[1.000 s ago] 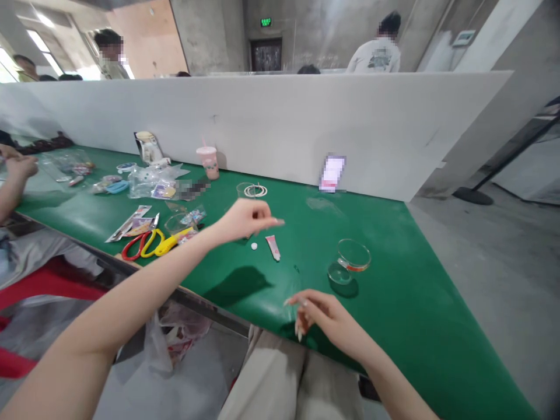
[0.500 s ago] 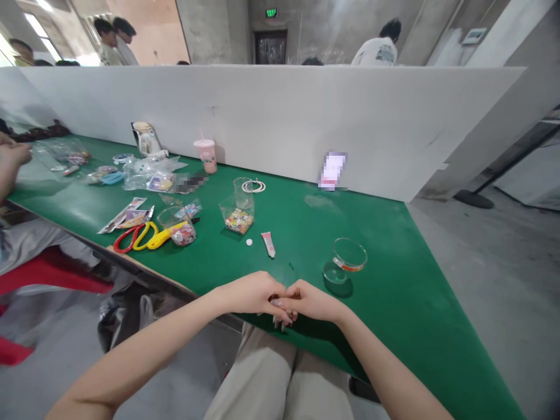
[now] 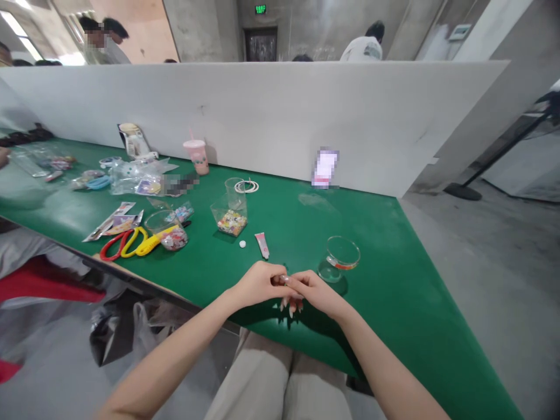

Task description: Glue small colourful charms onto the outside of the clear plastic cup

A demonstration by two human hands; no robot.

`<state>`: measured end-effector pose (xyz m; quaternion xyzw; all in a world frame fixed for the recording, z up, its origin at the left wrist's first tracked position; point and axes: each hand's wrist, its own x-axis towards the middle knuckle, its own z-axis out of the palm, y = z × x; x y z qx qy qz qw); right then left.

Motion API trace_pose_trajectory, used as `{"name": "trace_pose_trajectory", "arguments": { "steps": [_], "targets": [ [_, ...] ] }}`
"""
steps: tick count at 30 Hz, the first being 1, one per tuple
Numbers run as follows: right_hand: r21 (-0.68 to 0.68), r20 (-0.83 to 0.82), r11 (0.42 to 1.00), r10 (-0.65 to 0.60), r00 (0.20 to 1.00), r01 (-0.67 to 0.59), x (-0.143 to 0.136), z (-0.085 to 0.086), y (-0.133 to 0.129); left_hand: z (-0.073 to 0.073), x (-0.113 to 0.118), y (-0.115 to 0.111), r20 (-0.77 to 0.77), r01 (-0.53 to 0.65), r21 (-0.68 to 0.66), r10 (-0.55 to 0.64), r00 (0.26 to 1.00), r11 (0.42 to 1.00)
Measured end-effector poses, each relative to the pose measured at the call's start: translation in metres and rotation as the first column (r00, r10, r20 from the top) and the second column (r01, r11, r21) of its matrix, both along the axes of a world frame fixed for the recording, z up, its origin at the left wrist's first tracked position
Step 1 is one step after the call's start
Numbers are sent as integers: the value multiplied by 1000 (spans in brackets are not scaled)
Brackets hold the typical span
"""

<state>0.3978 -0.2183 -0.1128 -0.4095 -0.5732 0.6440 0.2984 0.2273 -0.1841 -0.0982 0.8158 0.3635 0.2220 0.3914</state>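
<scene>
Near the front edge of the green table (image 3: 376, 326), my left hand (image 3: 261, 284) and my right hand (image 3: 312, 290) meet with their fingertips pressed together. Anything pinched between them is too small or too hidden to make out. A pink and white tube (image 3: 262, 245) lies just beyond my left hand, with a small white cap (image 3: 242, 244) to its left. A clear round cup (image 3: 343, 254) stands beyond my right hand. Behind the cap, a clear square cup (image 3: 231, 223) holds colourful beads.
Red scissors (image 3: 114, 248) and yellow scissors (image 3: 139, 242) lie at the left beside another cup of beads (image 3: 174, 239). Farther back are plastic bags (image 3: 131, 175), a pink drink cup (image 3: 198, 157), a white coil (image 3: 247, 186) and a phone (image 3: 325, 168) against the white partition (image 3: 262, 116).
My joined hands have risen slightly and moved a little away from the table's front edge. The view has shifted slightly right. At the far left, the other person's hand has mostly left the view.
</scene>
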Motion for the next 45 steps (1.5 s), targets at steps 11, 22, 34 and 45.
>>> {"name": "trace_pose_trajectory", "arguments": {
  "steps": [11,22,34,45],
  "targets": [
    [-84,-66,994,-69,995,63,-13,-26,4,-16,-8,28,386,-276,-279,370,845,920],
    [-53,-139,989,-144,980,138,-11,-26,5,-23,-5,18,266,-151,-284,229,936,947],
    [-65,-100,986,-159,982,153,-10,-29,6,-24,-8,15,291,-113,-203,170,942,973],
    [-127,-128,984,-137,982,121,-10,-27,5,-23,-8,13,250,-208,-200,255,934,957]
  ]
}}
